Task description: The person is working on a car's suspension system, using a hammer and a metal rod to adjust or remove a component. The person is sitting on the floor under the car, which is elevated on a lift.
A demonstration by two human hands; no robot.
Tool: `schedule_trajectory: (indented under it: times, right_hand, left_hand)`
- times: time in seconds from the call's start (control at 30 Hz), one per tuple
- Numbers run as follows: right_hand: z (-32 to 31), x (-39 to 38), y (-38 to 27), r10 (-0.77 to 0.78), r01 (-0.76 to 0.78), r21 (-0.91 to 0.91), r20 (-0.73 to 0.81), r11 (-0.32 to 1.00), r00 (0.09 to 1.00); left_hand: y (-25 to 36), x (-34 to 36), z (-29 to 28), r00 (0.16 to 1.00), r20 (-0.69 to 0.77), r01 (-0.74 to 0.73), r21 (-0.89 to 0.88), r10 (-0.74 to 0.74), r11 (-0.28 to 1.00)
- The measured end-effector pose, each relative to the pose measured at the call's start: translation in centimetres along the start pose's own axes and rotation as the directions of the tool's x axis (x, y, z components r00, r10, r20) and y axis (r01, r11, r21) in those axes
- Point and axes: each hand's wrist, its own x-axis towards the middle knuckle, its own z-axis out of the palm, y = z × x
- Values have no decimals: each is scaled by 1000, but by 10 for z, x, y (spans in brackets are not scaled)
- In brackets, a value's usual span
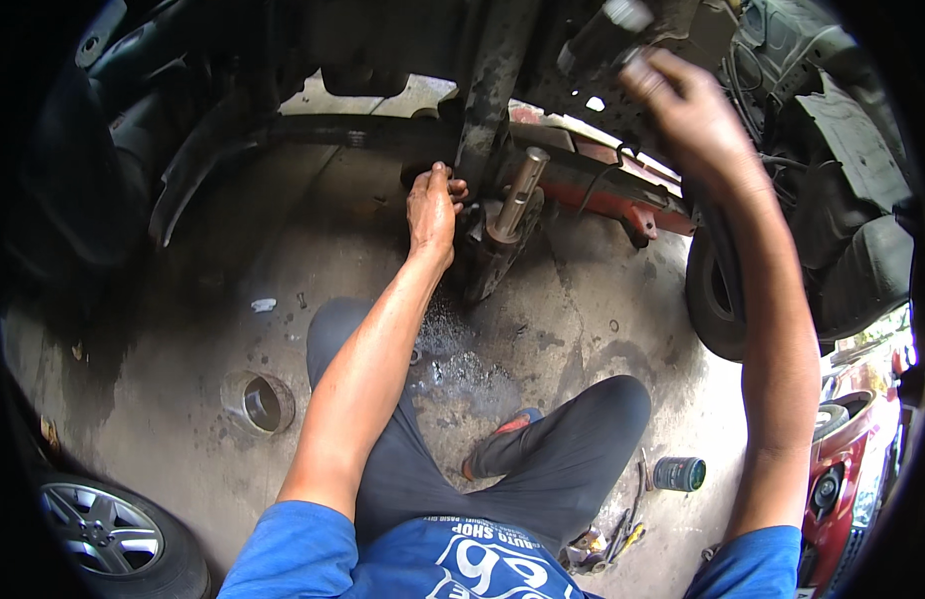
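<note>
My right hand [682, 100], blurred, is raised at the upper right, closed round a hammer [597, 42] with a thick dark head and silver end. My left hand [432, 210] has bent fingers beside the dark vertical strut [482, 125]; what they hold is hidden. Just right of it a bare metal pin [522, 187] stands up, slightly tilted, from a dark mounting [487, 270] on the vehicle's underside assembly.
A red bar [642, 218] runs behind. A tire [717, 299] and underbody parts surround me. On the floor lie a metal ring [261, 404], a jar [680, 473], tools [612, 539] and an alloy wheel [108, 529]. A red car [837, 499] is at right.
</note>
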Motion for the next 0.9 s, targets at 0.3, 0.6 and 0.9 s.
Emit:
schedule_trajectory:
  times: [0.3,0.6,0.9]
  right_hand:
    - [48,-34,7,257,-212,-183,277,960,926]
    - [29,-12,-9,-156,127,-160,-184,979,970]
    - [-16,-5,-5,-39,70,256,-123,964,992]
  left_hand:
    - [1,0,2,995,-104,23,77,-15,997]
    - [-9,5,0,994,-104,30,71,-23,997]
    - [-8,2,-1,991,-99,95,79,-87,992]
